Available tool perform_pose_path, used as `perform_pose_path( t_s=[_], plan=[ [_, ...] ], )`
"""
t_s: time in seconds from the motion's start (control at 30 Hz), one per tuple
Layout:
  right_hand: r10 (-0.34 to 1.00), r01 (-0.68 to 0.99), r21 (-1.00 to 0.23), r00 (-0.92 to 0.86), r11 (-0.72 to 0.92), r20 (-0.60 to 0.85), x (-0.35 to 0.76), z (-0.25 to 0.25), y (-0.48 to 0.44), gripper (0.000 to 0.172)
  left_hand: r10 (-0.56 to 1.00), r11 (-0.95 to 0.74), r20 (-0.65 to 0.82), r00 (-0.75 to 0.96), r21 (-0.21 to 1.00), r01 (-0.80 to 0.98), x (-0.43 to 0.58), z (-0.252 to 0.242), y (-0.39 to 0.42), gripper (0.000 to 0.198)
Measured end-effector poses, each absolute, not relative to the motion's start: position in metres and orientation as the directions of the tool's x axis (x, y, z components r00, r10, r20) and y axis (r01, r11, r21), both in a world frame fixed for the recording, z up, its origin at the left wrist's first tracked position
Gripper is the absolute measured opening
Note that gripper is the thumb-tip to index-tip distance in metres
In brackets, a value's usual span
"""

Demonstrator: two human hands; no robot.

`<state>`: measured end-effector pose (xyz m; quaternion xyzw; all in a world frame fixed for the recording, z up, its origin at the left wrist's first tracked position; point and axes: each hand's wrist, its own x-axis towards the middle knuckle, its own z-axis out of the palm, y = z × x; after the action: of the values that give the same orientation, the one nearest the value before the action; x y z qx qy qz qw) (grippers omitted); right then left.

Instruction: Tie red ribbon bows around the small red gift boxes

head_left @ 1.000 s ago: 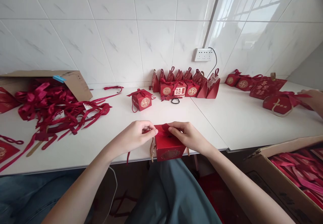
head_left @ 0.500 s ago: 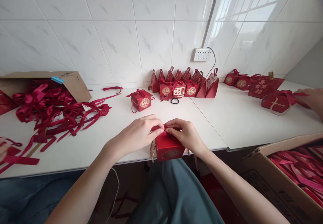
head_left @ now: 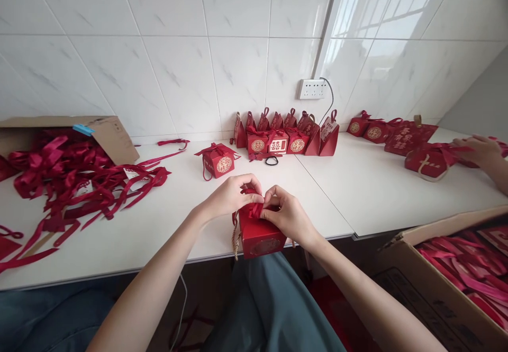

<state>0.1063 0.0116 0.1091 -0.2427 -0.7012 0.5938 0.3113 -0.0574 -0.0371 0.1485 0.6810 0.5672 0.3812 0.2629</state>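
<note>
The red box is at the near edge of the white table, its ribbon looped on top but with no neat bow yet, so some tying seems left, and the left hand and right hand bend in from both sides, finger and thumb pinching the ribbon.

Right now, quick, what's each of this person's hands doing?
Left hand: closed, pinching the red ribbon atop the red box.
Right hand: fingers bent at that ribbon; can't tell whether they grip it.

Two cardboard cartons, one socket
</note>
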Motion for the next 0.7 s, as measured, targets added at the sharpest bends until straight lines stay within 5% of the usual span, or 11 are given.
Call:
perform_pose_path(
  t_s=[0.13, 0.47, 0.7],
  plan=[
    [0.769, -0.012, -0.98, -0.618, 0.199, 0.163, 0.107, 0.108, 0.01, 0.022, 0.967, -0.23, 0.252, 0.02, 0.841, 0.489, -0.06, 0.125, -0.033, 0.021],
    [0.818, -0.014, -0.972, -0.537, 0.236, 0.207, 0.109, 0.109, 0.005, 0.024, 0.917, -0.254, 0.388, -0.097, 0.753, 0.607, -0.055, 0.109, -0.055, 0.004],
    [0.824, 0.012, -0.961, -0.518, 0.276, 0.23, 0.108, 0.106, 0.003, 0.015, 0.964, -0.194, 0.261, -0.055, 0.826, 0.528, -0.05, 0.11, -0.067, 0.021]
  ],
)
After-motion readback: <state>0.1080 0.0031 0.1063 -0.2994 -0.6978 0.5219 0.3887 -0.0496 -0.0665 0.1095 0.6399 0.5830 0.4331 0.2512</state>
